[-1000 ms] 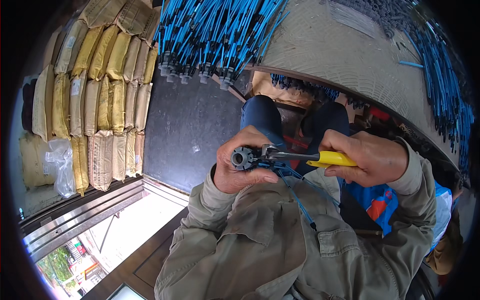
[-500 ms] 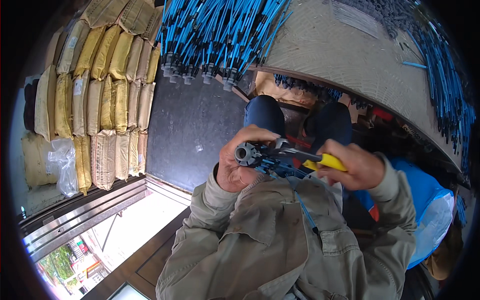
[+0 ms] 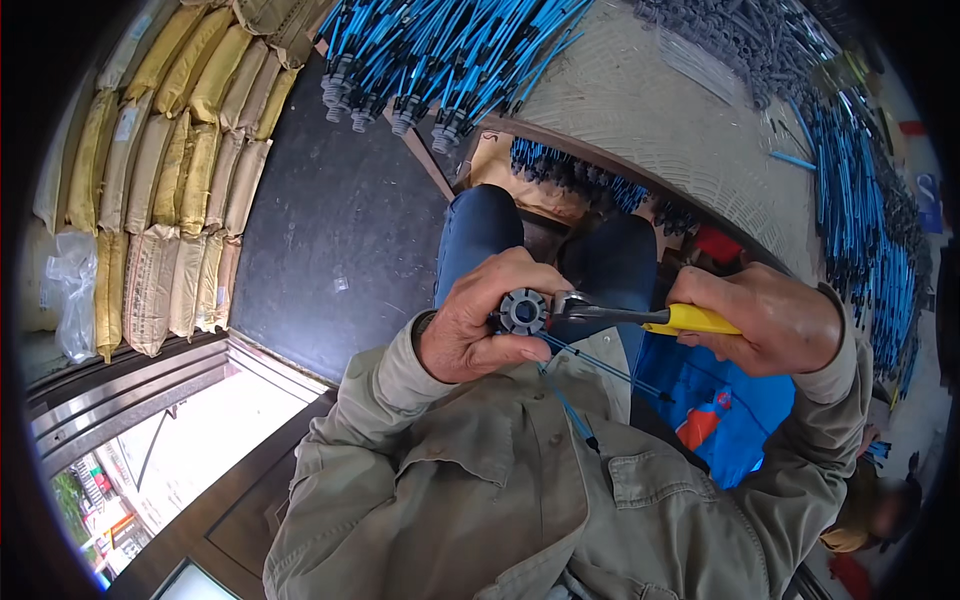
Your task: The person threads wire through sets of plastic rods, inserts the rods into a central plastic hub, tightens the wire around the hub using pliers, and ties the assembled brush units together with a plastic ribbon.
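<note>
My left hand (image 3: 465, 318) is closed around a dark grey ribbed round fitting (image 3: 523, 311), whose notched end with a hole faces up. Thin blue rods with black tips (image 3: 612, 372) stick out from beneath this hand, over my lap. In my right hand (image 3: 778, 315) are pliers with yellow handles (image 3: 703, 319), the fingers wrapped round the grips. The metal head of the pliers (image 3: 574, 306) reaches the right side of the fitting, beside my left fingertips. Exactly what the jaws bite on is hidden.
Bundles of blue rods with grey fittings (image 3: 440, 70) overhang the worktable (image 3: 640, 120). More blue rods (image 3: 860, 200) lie at the right. Stacked sacks (image 3: 150, 170) stand at the left beside a clear plastic bag (image 3: 75, 300). A blue bag (image 3: 690, 390) lies right of my knees.
My right hand has moved outward to the right, and the pliers now lie nearly level. The fitting's end has turned upward in my left hand. The whole view has shifted.
</note>
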`<action>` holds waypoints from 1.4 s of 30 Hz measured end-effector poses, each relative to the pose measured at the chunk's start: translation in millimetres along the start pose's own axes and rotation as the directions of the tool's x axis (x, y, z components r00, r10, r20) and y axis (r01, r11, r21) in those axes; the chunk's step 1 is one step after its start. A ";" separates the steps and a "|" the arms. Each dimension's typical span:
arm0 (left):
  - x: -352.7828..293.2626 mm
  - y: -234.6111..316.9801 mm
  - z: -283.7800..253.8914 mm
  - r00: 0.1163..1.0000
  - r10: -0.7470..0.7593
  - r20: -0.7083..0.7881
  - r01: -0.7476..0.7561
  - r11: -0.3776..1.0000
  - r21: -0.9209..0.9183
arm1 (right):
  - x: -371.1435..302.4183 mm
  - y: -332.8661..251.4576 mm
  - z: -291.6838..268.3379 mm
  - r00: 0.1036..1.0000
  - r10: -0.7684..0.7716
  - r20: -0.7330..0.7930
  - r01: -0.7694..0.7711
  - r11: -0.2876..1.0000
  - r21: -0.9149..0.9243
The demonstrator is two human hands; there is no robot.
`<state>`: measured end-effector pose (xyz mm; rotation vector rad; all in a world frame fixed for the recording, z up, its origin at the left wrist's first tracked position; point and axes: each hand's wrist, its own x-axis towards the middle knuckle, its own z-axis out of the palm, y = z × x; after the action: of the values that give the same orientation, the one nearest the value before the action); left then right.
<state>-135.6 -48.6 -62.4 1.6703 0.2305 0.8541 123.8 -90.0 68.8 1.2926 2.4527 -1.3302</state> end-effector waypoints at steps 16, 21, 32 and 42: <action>-49.9 -3.2 -87.2 0.626 -0.044 -0.779 -0.280 0.919 -0.278 | -3.2 138.7 24.6 0.431 0.159 -0.888 -0.728 0.644 -0.238; -82.3 -29.8 -109.5 0.607 -0.262 -0.751 -0.456 0.659 -0.598 | 1.1 158.7 38.8 0.365 0.018 -0.931 -0.783 0.548 -0.296; -131.6 -145.0 -52.0 0.682 -0.533 -0.501 -0.345 0.369 -0.863 | 138.1 40.4 144.6 0.453 -0.521 -0.724 0.656 0.744 -0.125; -127.9 -149.0 -0.1 0.700 -0.710 -0.082 -0.512 -0.418 -0.750 | 128.1 19.8 122.6 0.399 -0.559 -0.727 0.714 0.687 -0.137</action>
<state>-183.9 -77.6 -250.5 -0.7431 0.0813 0.8821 17.0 -90.4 -74.1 1.0374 3.8012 -1.3682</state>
